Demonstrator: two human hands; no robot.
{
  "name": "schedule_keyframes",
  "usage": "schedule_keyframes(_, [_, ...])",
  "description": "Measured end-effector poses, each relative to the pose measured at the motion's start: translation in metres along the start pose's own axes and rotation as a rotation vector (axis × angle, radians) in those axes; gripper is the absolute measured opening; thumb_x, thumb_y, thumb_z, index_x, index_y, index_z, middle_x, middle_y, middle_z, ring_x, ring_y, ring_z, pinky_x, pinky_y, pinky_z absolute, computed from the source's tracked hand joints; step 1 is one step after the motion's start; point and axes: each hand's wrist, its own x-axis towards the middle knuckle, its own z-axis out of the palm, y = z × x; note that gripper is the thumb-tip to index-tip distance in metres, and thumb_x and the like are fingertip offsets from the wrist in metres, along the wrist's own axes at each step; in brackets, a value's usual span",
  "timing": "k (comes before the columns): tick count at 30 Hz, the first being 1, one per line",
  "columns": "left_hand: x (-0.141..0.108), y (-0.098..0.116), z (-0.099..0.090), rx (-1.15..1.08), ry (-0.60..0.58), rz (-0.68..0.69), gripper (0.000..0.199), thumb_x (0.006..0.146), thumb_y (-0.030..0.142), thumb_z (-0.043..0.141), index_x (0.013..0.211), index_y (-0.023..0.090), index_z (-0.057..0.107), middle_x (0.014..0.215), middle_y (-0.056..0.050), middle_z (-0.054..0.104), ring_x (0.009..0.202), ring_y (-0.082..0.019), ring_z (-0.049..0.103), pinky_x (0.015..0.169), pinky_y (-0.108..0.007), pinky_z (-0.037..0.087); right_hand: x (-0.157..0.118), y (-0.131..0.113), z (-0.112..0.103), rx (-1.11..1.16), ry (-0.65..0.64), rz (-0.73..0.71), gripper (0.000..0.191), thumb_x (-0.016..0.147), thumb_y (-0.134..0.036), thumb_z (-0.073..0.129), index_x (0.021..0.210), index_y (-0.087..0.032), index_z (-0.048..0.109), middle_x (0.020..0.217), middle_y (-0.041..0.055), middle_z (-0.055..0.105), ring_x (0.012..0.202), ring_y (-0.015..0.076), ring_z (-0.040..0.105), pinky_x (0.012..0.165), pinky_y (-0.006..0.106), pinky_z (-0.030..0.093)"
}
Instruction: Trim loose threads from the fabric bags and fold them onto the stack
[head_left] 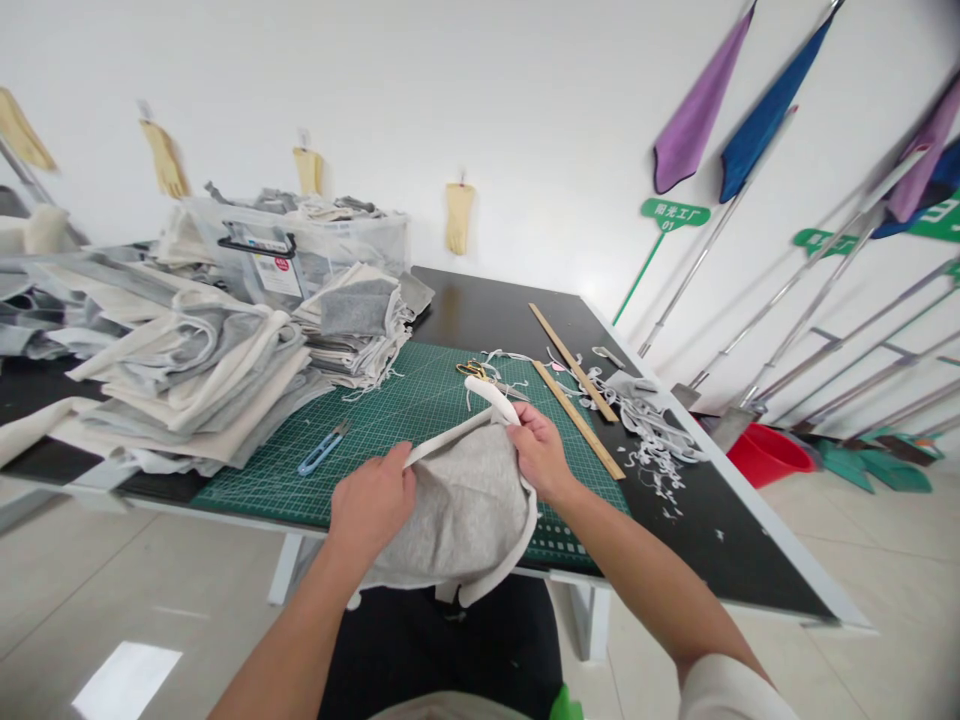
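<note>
A grey piece of fabric (466, 515) with a white bound edge hangs between my two hands over the table's front edge. My left hand (373, 502) is closed on its upper left edge. My right hand (537, 452) pinches the upper right corner, where a loose white end of the binding (491, 396) sticks up. Under and beyond the fabric lies a green cutting mat (427, 385). Blue thread snips (323, 448) rest on the mat to the left of my left hand. Yellow-handled scissors (474, 369) lie farther back, partly hidden by the binding.
Left on the table are stacked grey and white fabric pieces (202, 385), a second pile (352, 320) and a clear plastic box (330, 250). Two wooden rulers (577, 420) and white scraps (660, 425) lie right. A red bucket (769, 455) stands on the floor beyond.
</note>
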Motion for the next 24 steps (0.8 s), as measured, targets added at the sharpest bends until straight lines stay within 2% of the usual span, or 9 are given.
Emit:
schedule_keyframes(3, [-0.006,-0.005,-0.009,-0.299,-0.002,-0.134,0.025,0.084,0.028,0.050,0.103,0.020,0.064,0.069,-0.001,0.066,0.061,-0.017,0.058,0.061,-0.028,0.039,-0.005,-0.002,-0.004,0.049,-0.031,0.022,0.021,0.068,-0.030,0.067,0.086,-0.021,0.060,0.072,-0.0030,0.060,0.060,0.0135,0.052,0.058,0.025,0.042])
schedule_keyframes(7, [-0.012,-0.007,-0.017,-0.754,0.097,-0.327,0.018,0.081,0.033,0.052,0.087,0.018,0.060,0.067,0.002,0.060,0.058,-0.013,0.054,0.054,-0.023,0.039,-0.015,-0.006,-0.011,0.098,-0.036,0.030,0.027,0.069,-0.034,0.072,0.092,-0.022,0.063,0.081,-0.0005,0.066,0.068,0.0160,0.058,0.065,0.028,0.047])
schedule_keyframes(11, [-0.017,0.000,-0.023,-1.108,0.231,-0.456,0.016,0.071,0.031,0.057,0.084,0.021,0.055,0.061,0.006,0.056,0.054,-0.011,0.050,0.051,-0.021,0.039,-0.019,-0.007,-0.014,0.092,0.055,-0.040,0.026,0.079,-0.038,0.067,0.100,-0.024,0.069,0.096,0.0014,0.070,0.092,0.0216,0.062,0.080,0.033,0.048])
schedule_keyframes(14, [-0.023,0.005,-0.028,-1.274,0.278,-0.492,0.018,0.066,0.029,0.059,0.082,0.024,0.055,0.055,0.008,0.053,0.048,-0.009,0.044,0.046,-0.019,0.034,-0.017,-0.008,-0.015,0.075,0.144,-0.103,0.027,0.082,-0.038,0.065,0.106,-0.025,0.071,0.102,0.0008,0.071,0.103,0.0235,0.060,0.090,0.035,0.045])
schedule_keyframes(18, [-0.029,0.006,-0.033,-1.404,0.202,-0.475,0.015,0.061,0.027,0.064,0.075,0.023,0.058,0.056,0.007,0.056,0.050,-0.009,0.046,0.048,-0.019,0.037,-0.016,-0.014,-0.016,0.060,0.180,-0.101,0.027,0.085,-0.039,0.064,0.107,-0.025,0.070,0.102,0.0002,0.072,0.096,0.0220,0.062,0.088,0.034,0.046])
schedule_keyframes(21, [-0.034,0.005,-0.032,-1.442,0.080,-0.445,0.012,0.058,0.026,0.067,0.066,0.020,0.060,0.058,0.005,0.058,0.056,-0.010,0.049,0.052,-0.020,0.040,-0.020,-0.024,-0.018,0.089,0.146,-0.092,0.023,0.085,-0.036,0.066,0.105,-0.026,0.070,0.097,-0.0006,0.071,0.092,0.0199,0.061,0.082,0.031,0.046])
schedule_keyframes(24, [-0.039,0.006,-0.027,-1.438,-0.089,-0.434,0.011,0.061,0.022,0.068,0.059,0.018,0.058,0.054,0.004,0.055,0.054,-0.009,0.046,0.052,-0.020,0.039,-0.026,-0.032,-0.018,0.154,0.100,-0.063,0.016,0.079,-0.033,0.072,0.093,-0.025,0.072,0.082,-0.0016,0.069,0.075,0.0157,0.059,0.069,0.026,0.045])
